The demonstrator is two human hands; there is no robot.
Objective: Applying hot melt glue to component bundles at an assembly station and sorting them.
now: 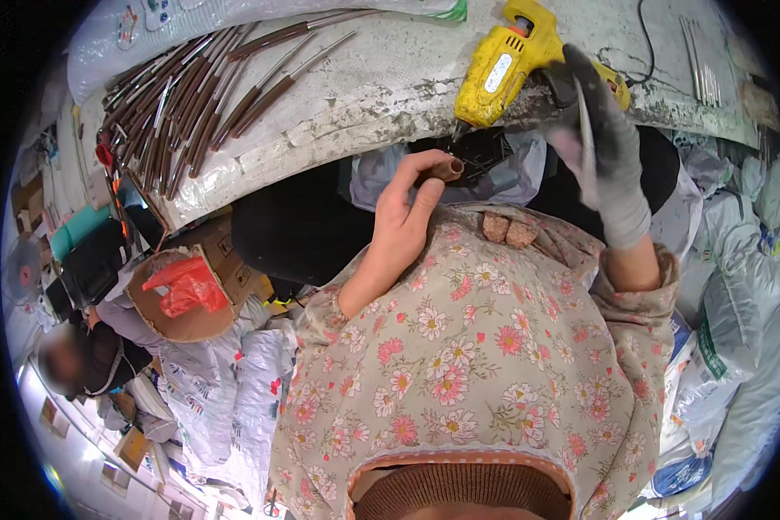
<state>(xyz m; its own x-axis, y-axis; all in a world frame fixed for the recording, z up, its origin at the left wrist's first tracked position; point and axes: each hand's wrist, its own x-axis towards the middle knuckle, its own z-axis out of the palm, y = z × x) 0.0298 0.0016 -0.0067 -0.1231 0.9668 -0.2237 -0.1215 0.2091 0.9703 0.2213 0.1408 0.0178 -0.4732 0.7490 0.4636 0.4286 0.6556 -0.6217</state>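
The left hand [405, 217], bare, was closed around a short brown cylindrical handle [446, 169], thumb and fingers wrapped about it so that only its round end showed past the fingertips; it sat just below the edge of the worktable [381, 95]; the right hand [611, 165], in a grey glove, was closed on the grip of a yellow glue gun [503, 65], which rested at the table edge with its nozzle pointing down and to the left, close above the handle's exposed end; whether nozzle and handle touched could not be told; a thin metal rod [585, 143] ran along the gloved palm, its hold unclear; on the left part of the table lay a pile of brown-handled tools with metal shafts [191, 95], well apart from both hands; a few bare metal rods [700, 61] lay at the far right of the table; two small brown blocks [509, 230] rested on the floral apron [485, 347] between the forearms; a red plastic bag [186, 286] lay in a round basket [178, 325] lower left, beside another seated person [78, 360].
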